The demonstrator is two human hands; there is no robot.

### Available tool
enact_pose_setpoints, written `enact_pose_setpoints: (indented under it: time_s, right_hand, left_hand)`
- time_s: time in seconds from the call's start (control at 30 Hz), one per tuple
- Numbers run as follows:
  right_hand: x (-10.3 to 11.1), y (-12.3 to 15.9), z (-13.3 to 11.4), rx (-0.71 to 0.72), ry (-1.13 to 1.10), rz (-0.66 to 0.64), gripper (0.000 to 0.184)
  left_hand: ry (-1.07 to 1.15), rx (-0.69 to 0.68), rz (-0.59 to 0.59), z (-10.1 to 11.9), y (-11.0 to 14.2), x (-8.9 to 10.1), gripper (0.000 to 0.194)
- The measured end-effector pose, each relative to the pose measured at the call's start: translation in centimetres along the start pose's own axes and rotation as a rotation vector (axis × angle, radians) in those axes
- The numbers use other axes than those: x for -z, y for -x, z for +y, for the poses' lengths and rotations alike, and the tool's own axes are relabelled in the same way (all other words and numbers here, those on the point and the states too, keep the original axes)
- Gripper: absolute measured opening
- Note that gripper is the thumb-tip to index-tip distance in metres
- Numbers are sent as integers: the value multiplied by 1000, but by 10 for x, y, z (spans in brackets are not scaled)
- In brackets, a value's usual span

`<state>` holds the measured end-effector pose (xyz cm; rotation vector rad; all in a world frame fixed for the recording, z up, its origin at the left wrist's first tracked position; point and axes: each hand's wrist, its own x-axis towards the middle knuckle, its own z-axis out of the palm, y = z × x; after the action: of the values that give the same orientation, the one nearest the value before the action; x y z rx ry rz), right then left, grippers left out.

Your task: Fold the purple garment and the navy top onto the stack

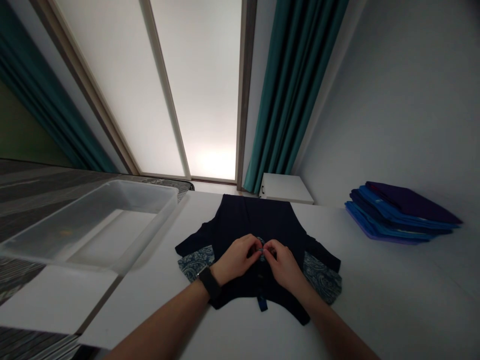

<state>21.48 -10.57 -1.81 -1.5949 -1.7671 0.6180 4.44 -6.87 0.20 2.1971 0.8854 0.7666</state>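
Observation:
A dark navy shirt with blue paisley sleeve cuffs lies flat on the white table, collar end towards me. My left hand, with a black watch on the wrist, and my right hand meet over the shirt's front placket. Both pinch the fabric at a small button area between their fingertips. The fingers of each hand are curled and closed on the placket.
A clear plastic bin stands on the table's left side. A stack of folded blue and purple cloths lies at the right by the wall. A small white cabinet and teal curtains are beyond the table.

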Motion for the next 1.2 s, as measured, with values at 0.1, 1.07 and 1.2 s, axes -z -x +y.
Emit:
enact_pose_setpoints:
  time_s: [0.1, 1.07, 1.2]
  right_hand:
    - [1, 0, -1, -4, -44, -18, 11]
    - [11, 13, -1, 280, 455, -49, 14]
    - [20, 19, -1, 339, 480, -60, 20]
  left_hand:
    - [-4, -13, 1, -1, 1, -1, 6]
    - [-345, -110, -141, -14, 5, 18, 3]
    - [-491, -156, -165, -11, 9, 23, 2]
